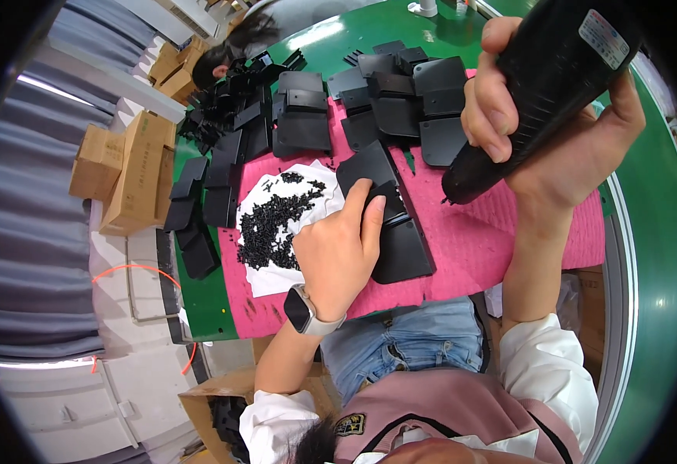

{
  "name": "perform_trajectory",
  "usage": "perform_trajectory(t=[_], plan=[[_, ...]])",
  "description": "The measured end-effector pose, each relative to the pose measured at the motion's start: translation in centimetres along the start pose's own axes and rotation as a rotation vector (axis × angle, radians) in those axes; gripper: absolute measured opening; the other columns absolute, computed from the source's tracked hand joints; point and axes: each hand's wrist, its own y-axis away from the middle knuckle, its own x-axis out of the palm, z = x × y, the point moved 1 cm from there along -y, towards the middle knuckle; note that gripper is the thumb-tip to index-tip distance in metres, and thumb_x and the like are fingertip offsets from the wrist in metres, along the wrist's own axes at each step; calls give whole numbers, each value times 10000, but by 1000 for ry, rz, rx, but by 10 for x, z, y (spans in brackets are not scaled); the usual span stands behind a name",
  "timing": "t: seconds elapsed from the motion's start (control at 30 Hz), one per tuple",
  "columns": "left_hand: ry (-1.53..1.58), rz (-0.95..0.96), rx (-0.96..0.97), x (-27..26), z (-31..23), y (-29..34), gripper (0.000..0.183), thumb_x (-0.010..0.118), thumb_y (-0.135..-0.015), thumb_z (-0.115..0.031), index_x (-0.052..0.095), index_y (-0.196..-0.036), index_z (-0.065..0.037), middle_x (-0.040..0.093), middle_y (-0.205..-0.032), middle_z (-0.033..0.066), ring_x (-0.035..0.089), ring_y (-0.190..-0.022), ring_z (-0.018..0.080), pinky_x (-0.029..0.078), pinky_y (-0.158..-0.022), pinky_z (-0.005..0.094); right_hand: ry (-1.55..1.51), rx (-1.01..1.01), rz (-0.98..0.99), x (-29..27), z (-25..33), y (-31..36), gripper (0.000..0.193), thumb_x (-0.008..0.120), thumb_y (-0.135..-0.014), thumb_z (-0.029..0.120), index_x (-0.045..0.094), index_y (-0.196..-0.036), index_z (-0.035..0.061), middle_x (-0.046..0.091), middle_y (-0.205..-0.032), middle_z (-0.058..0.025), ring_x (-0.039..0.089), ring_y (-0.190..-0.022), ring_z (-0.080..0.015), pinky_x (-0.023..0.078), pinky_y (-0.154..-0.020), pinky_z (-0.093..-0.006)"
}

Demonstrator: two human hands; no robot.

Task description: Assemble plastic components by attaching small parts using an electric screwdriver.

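My right hand (563, 166) is wrapped round a thick black electric screwdriver (547, 89), raised above the right side of the pink foam mat (478, 251). Its nose slants down to the left, apart from the parts, with a small dark tip showing. A flat black plastic panel (404, 251) with a raised crosspiece lies on the mat in front of me. Closed on its middle, by the crosspiece, are the thumb and forefinger of my left hand (337, 251); whether a screw is between them is hidden. Beside that hand, loose black screws (265, 232) are heaped on a crumpled white sheet (265, 284).
More black panels (304, 116) stand in rows along the mat's far side, with a pile of black parts (226, 108) at far left. Another person's head (213, 66) shows beyond the green table (362, 31). Cardboard boxes (137, 174) stand left; an open carton (207, 394) sits below.
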Motion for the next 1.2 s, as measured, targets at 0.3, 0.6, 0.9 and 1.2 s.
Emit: perform_trajectory(t=[0.3, 0.6, 0.9, 1.2], plan=[[559, 112, -187, 6, 19, -1, 201, 544, -905, -232, 595, -955, -44, 514, -481, 104, 531, -434, 260, 368, -449, 363, 128, 38, -10, 0, 0, 3, 736, 238, -816, 571, 451, -1106, -72, 435, -597, -58, 400, -429, -144, 330, -497, -267], [601, 89, -196, 11, 17, -3, 100, 623, -851, -135, 619, -865, -36, 385, -446, 40, 359, -384, 125, 272, -412, 303, 75, 24, 65, -5, -2, -2, 825, 214, -822, 629, 464, -1144, -89, 455, -632, -83, 403, -449, -153, 325, -473, -267], [500, 47, -287, 6, 18, 1, 220, 611, -877, -222, 557, -864, -9, 435, -426, 40, 417, -364, 145, 302, -408, 313, -381, 5, -285, 14, -7, -1, 919, 219, -803, 735, 541, -912, -118, 515, -493, -170, 463, -332, -240, 403, -329, -301], [716, 332, -297, 12, 42, -6, 383, 591, -885, -314, 609, -875, 68, 526, -494, 59, 471, -438, 105, 350, -449, 286, -45, -20, 177, -1, -6, -1, 800, 299, -774, 661, 466, -1074, -61, 467, -612, -78, 406, -428, -156, 321, -439, -271]])
